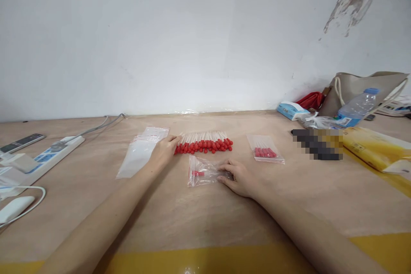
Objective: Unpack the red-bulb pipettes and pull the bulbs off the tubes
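Observation:
A row of white sticks with red bulb-like tips [205, 145] lies in a dense pile mid-table, tips toward me. At its left end, my left hand [165, 147] has its fingers closed on a red-tipped stick, mostly hidden by the fingers. Nearer to me lies a clear zip bag [205, 165] with a red-tipped stick inside, lying sideways. My right hand [239, 177] pinches this bag's right end between thumb and fingers. To the right rests a closed-looking zip bag [265, 143] holding several red-tipped sticks. Flat, clear bags [136, 154] are stacked beside my left forearm.
A power strip [54, 158] with chargers and cables, plus a dark phone-like device [22, 142], occupies the left. At right are a tissue box [292, 110], a water bottle [358, 107], a beige bag [334, 90] and a yellow package [375, 147]. A wall [192, 43] stands behind.

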Demonstrator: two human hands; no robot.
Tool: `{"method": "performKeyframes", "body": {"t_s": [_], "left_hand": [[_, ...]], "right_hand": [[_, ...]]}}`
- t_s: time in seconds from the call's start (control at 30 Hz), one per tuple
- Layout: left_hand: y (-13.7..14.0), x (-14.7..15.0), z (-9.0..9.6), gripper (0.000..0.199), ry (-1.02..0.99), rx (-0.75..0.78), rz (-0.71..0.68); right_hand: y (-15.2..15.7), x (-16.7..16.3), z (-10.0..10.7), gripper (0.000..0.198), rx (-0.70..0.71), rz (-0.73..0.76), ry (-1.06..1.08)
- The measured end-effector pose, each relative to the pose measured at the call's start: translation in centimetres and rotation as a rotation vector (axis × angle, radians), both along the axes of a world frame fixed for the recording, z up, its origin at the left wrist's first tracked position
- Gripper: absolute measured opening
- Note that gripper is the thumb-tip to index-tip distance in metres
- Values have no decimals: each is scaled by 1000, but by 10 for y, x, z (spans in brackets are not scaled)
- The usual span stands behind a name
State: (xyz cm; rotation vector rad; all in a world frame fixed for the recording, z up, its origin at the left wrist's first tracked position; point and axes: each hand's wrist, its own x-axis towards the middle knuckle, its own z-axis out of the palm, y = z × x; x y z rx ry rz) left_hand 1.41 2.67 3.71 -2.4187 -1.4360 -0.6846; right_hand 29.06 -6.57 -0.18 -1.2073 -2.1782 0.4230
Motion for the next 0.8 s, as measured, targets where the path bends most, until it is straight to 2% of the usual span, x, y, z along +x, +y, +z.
{"method": "performKeyframes", "body": {"t_s": [0.17, 0.33, 0.43, 0.5, 0.57, 0.63, 0.73, 0.8], "left_hand": [[-1, 2, -4, 34, 21, -57, -41], [-19, 2, 0, 50, -177, -99, -36], [-35, 4, -2, 33, -353, -52, -70], [-45, 6, -5, 19, -450, -32, -44], [-52, 7, -10, 13, -524, -26, -2], [-58, 8, -15, 11, -546, -99, -36], [-69, 14, -23, 11, -519, -340, -189], [-76, 19, -28, 16, -536, -444, -221]], "right_hand": [[1, 0, -2, 24, 0, 6, 2], [1, 0, -1, 25, -5, 3, 8], [0, -1, 2, 24, -12, -1, 4], [-1, -1, 3, 23, -12, 5, 5], [-1, -1, 4, 23, -10, 13, 8], [-1, 0, 3, 22, -7, 21, 13], [0, 0, 2, 23, -3, 24, 17], [0, 1, 1, 24, -5, 22, 8]]}}
